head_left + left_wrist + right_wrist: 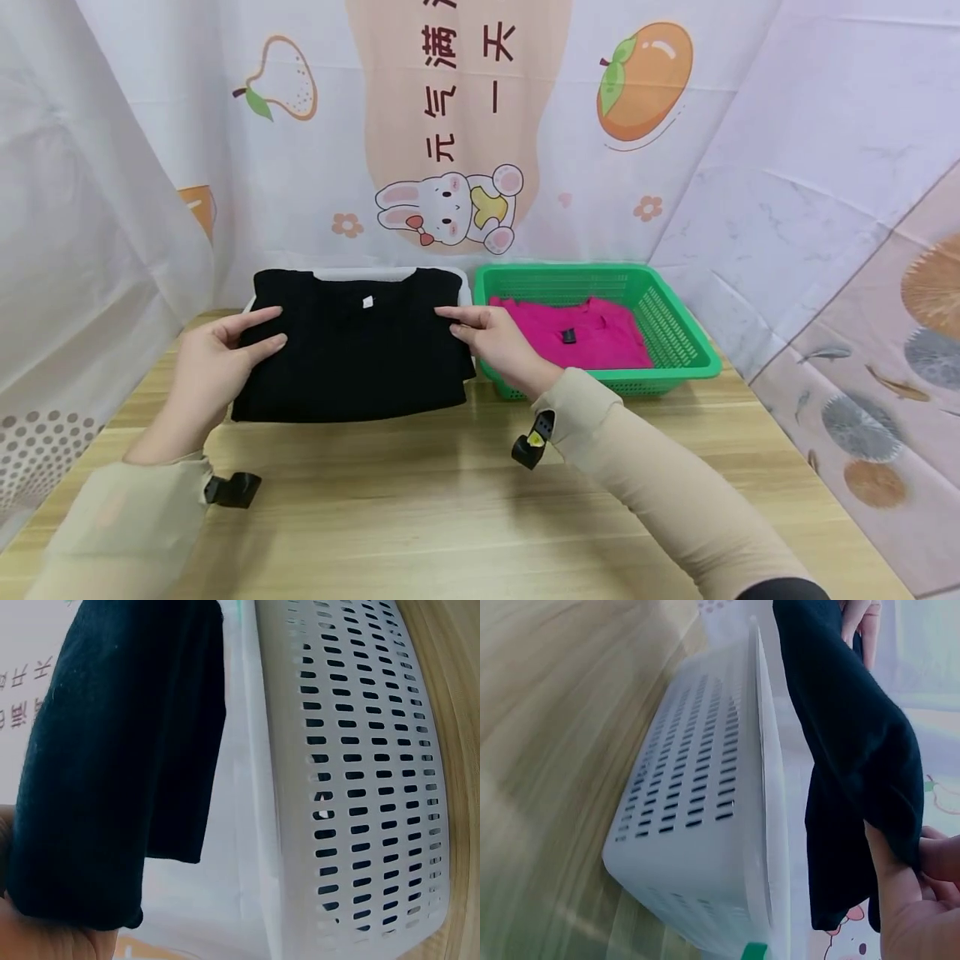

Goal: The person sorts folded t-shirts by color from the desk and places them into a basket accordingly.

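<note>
A folded black shirt with a small white neck label hangs between both hands, above the white perforated basket. My left hand pinches its left side between thumb and fingers. At the opposite side, my right hand pinches the cloth, thumb and fingers on either face of it, as the right wrist view shows. From the head view, the shirt hides most of the white basket; dark cloth shows through the basket's slots in the left wrist view.
A green basket stands right beside the white one. In it lies a folded magenta shirt with a small black piece on top. Both baskets rest at the back of a wooden table, before a printed curtain.
</note>
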{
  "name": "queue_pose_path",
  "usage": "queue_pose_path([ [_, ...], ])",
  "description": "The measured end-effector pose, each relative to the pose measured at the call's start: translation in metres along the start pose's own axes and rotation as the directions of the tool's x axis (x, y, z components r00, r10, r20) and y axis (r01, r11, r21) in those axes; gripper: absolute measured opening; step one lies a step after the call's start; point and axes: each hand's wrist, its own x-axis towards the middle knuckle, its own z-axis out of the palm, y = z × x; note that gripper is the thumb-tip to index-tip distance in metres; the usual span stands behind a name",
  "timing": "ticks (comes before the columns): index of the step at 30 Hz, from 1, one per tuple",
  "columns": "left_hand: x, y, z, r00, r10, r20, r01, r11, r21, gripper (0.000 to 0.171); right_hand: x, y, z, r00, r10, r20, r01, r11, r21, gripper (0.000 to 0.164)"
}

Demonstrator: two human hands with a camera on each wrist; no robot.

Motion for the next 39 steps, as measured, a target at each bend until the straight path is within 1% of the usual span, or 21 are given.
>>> queue_pose_path([
  [3,0.006,0.003,0.004,0.999,0.024,-0.04,-0.024,1.0,0.007,0.049,0.006,-0.003,-0.003,1.0,0.013,-0.02,-0.013,1.0,-0.017,0.038],
  [7,0.015,0.006,0.008,0.997,0.023,-0.068,-0.023,1.0,0.004,0.046,0.016,-0.009,-0.008,0.999,0.024,-0.033,-0.026,0.998,-0.065,0.038],
  [9,0.019,0.008,0.009,0.998,0.011,-0.061,-0.011,1.0,0.0,0.046,0.021,-0.013,-0.01,0.999,0.028,-0.041,-0.031,0.996,-0.083,0.038],
  [15,0.031,0.012,0.013,0.999,-0.017,-0.045,0.016,1.0,-0.021,0.046,0.033,-0.017,-0.013,0.998,0.017,-0.063,-0.023,0.995,-0.094,0.037],
  [21,0.042,0.007,0.017,0.998,-0.019,-0.066,0.016,0.999,-0.052,0.044,0.04,-0.013,-0.01,0.998,0.02,-0.068,-0.024,0.998,-0.055,0.039],
  [24,0.045,0.004,0.019,0.998,-0.014,-0.068,0.01,0.998,-0.055,0.043,0.042,-0.01,-0.008,0.997,0.031,-0.068,-0.034,0.998,-0.05,0.039],
  [28,0.046,0.001,0.022,0.998,-0.013,-0.064,0.01,0.999,-0.047,0.042,0.044,-0.006,-0.007,0.996,0.04,-0.083,-0.046,0.996,-0.072,0.039],
  [34,0.047,-0.001,0.027,0.999,0.003,-0.04,-0.002,1.0,0.021,0.043,0.047,-0.001,-0.006,0.994,0.032,-0.101,-0.042,0.994,-0.097,0.038],
  [39,0.047,-0.002,0.028,0.999,-0.007,-0.033,0.009,0.998,0.063,0.044,0.051,0.002,-0.004,0.993,0.034,-0.114,-0.045,0.994,-0.1,0.037],
])
